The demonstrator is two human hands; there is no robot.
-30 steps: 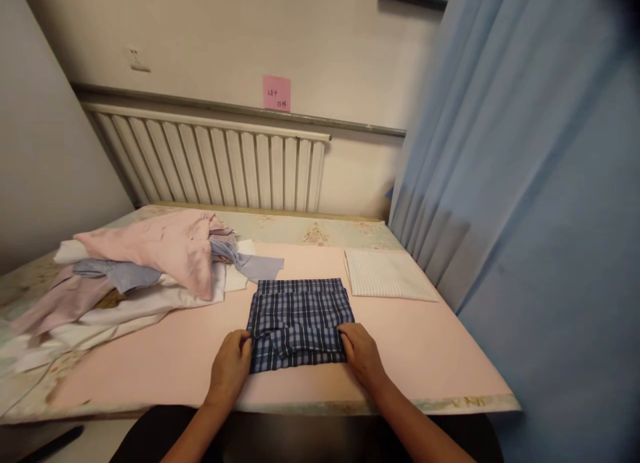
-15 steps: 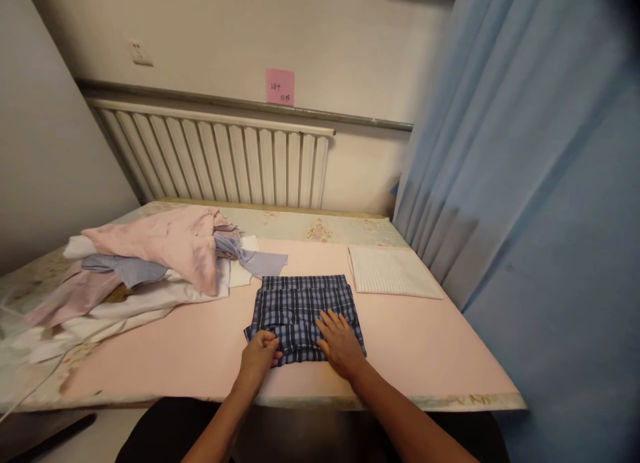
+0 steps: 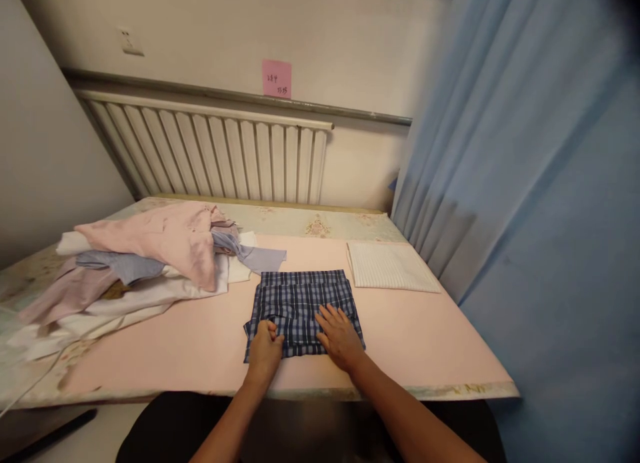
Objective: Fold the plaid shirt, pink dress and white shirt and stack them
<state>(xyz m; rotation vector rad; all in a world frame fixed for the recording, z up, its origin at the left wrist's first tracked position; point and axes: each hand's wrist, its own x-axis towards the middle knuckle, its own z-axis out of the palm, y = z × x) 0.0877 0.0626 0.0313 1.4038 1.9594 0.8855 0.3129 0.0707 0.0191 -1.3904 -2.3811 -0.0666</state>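
Observation:
A blue plaid garment (image 3: 305, 296) lies folded in a rough rectangle in front of me, with a rumpled band across its near part. At its near left, my left hand (image 3: 266, 351) is closed, fingers curled in on the fabric and pinching it. My right hand (image 3: 341, 337) rests flat on the near right part, fingers spread and stretched out. A small corner of fabric sticks out at the left side. The underside of the garment is hidden.
A heap of pink, white and blue-grey clothes (image 3: 150, 243) lies on the left. At the right back is a folded striped white cloth (image 3: 393, 266). A pink sheet (image 3: 425, 343) covers much of the table. A blue curtain (image 3: 525, 183) hangs along the right; a radiator (image 3: 215, 149) stands behind.
My left hand has moved right and slightly inward over the fabric, and the garment's near left corner now lies exposed. My right hand stays about where it was. The view has shifted slightly.

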